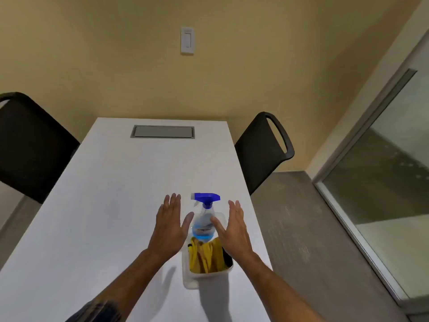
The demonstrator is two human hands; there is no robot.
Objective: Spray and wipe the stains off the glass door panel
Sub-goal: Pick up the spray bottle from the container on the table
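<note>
Head view: spray bottle (204,219) upright in a clear bin (192,281) near the desk's (104,205) right edge, nozzle pointing left, yellow cloth (206,256) beside it, left hand (170,225) and right hand (233,226) spread flat, empty, flanking the bottle, glass door (390,163) at right.

No wording can be read anywhere; the spray bottle (204,223) on the table (111,205) carries a label, but its print is too blurred to make out.
</note>
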